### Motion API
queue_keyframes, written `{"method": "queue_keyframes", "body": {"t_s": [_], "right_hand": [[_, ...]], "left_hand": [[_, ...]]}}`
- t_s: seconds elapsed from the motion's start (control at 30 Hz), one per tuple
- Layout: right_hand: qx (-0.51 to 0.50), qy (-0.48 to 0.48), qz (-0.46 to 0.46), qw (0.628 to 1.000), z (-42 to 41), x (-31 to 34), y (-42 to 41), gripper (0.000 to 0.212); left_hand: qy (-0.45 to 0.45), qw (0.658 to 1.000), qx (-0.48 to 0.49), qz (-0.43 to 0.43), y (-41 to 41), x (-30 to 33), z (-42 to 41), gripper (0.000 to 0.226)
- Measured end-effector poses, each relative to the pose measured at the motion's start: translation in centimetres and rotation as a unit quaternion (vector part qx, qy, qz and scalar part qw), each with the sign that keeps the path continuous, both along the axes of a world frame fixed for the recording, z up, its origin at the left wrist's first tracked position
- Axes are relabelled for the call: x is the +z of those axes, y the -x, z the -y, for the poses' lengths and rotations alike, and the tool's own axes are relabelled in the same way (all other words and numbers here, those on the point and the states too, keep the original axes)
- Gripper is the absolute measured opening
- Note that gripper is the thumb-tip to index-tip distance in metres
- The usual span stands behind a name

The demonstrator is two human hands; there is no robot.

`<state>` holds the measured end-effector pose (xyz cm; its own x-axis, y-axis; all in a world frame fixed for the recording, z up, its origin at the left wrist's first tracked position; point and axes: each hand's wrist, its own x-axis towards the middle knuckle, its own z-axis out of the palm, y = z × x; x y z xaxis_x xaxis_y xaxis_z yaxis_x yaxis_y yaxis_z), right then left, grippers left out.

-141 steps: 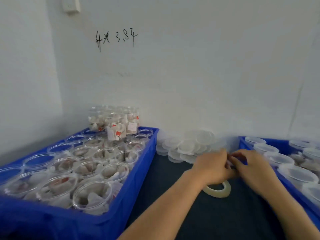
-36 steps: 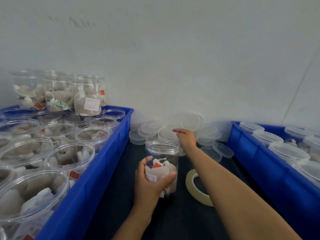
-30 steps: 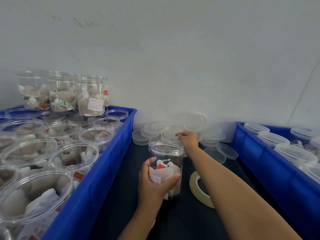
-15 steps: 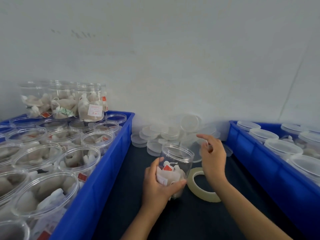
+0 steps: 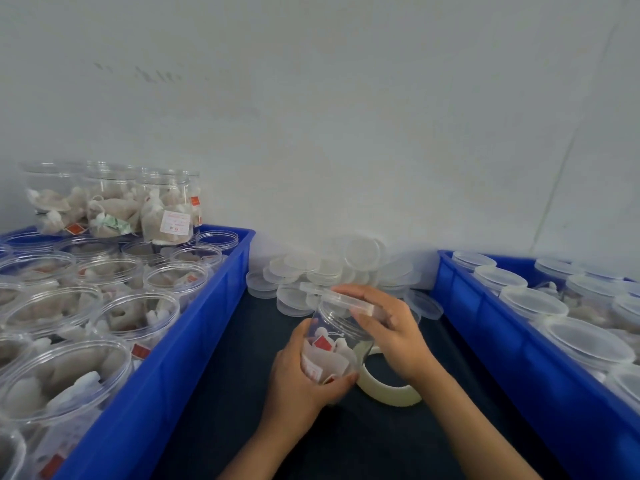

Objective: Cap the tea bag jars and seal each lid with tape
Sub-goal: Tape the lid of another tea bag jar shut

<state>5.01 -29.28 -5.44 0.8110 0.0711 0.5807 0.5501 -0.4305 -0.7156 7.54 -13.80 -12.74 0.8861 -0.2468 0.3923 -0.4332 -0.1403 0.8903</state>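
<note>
Hands, two, at the near middle of the dark counter (image 5: 214, 393): left hand (image 5: 301, 379) curled round the lower body of one clear tea bag jar (image 5: 334, 344); right hand (image 5: 391, 334) gripping a translucent lid (image 5: 337, 297), tilted on the jar's mouth and seemingly not yet seated. Left blue crate (image 5: 194, 344): many uncapped filled jars, work outstanding. Right blue crate (image 5: 519, 372): lidded jars, taken as finished; tape not discernible. Loose lid pile (image 5: 332, 268): far middle, against the wall. Tape roll (image 5: 384, 388): flat on the counter just right of the jar, below the right wrist, untouched; sealing still due.
</note>
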Motion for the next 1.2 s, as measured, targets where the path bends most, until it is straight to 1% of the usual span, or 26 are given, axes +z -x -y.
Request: {"method": "queue_keyframes", "body": {"t_s": [0.07,0.13,0.23,0.3,0.37,0.43,0.57,0.7,0.77,0.83,0.87,0.93,0.97,1.0,1.07,1.13,1.2], "right_hand": [[0.048,0.028,-0.047,0.997,0.7,0.5,0.0,0.037],[0.066,0.059,-0.074,0.993,1.3,0.9,0.0,0.041],[0.113,0.061,-0.128,0.984,1.8,1.4,0.1,0.044],[0.098,0.075,-0.148,0.981,1.7,1.5,0.2,0.051],[0.038,0.101,-0.142,0.984,1.3,1.4,0.1,0.056],[0.008,0.133,-0.134,0.982,1.0,1.4,0.1,0.057],[-0.017,0.198,-0.113,0.973,0.7,1.3,-0.1,0.051],[-0.019,0.202,-0.084,0.976,0.7,1.0,-0.2,0.044],[-0.024,0.194,-0.076,0.978,0.7,0.9,-0.2,0.042],[-0.049,0.180,-0.056,0.981,0.4,0.6,-0.3,0.041],[-0.061,0.163,-0.046,0.984,0.2,0.3,-0.3,0.040],[-0.080,0.096,-0.036,0.992,-0.1,-0.1,-0.6,0.038],[-0.088,0.053,-0.037,0.994,-0.1,-0.2,-0.8,0.036],[-0.095,0.013,-0.042,0.994,0.0,-0.3,-0.9,0.033],[-0.092,-0.045,-0.062,0.993,0.0,-0.2,-1.2,0.030],[-0.071,-0.072,-0.076,0.992,-0.1,-0.2,-1.3,0.028],[-0.064,-0.066,-0.064,0.994,-0.5,-0.1,-1.3,0.025]], "left_hand": [[0.006,1.000,-0.005,-0.010,-0.1,-0.1,-0.1,0.082],[0.011,1.000,-0.005,-0.011,-0.3,-0.3,-0.2,0.084],[0.004,1.000,-0.005,-0.008,-0.4,-0.2,-0.1,0.080],[-0.008,1.000,-0.012,-0.006,-0.4,-0.1,-0.1,0.081],[-0.028,0.999,-0.018,0.007,-0.3,-0.1,-0.2,0.087],[-0.032,0.999,-0.023,0.017,-0.1,-0.2,-0.2,0.090],[-0.016,0.999,-0.032,0.006,-0.2,-0.4,-0.3,0.088],[0.009,0.999,-0.043,-0.016,-0.1,-0.1,-0.4,0.085],[0.019,0.998,-0.057,-0.028,0.0,0.1,-0.3,0.087],[0.057,0.994,-0.072,-0.056,-0.1,0.1,-0.3,0.095],[0.087,0.990,-0.073,-0.084,-0.2,0.2,-0.4,0.101],[0.144,0.975,-0.069,-0.154,-0.5,0.4,-0.7,0.109],[0.174,0.965,-0.073,-0.184,-0.8,0.4,-0.9,0.107],[0.206,0.954,-0.079,-0.205,-1.1,0.4,-1.0,0.098],[0.245,0.939,-0.103,-0.219,-1.3,0.5,-1.1,0.078],[0.253,0.934,-0.131,-0.215,-0.9,0.7,-1.0,0.069],[0.242,0.936,-0.139,-0.215,-0.7,0.7,-0.9,0.063]]}}
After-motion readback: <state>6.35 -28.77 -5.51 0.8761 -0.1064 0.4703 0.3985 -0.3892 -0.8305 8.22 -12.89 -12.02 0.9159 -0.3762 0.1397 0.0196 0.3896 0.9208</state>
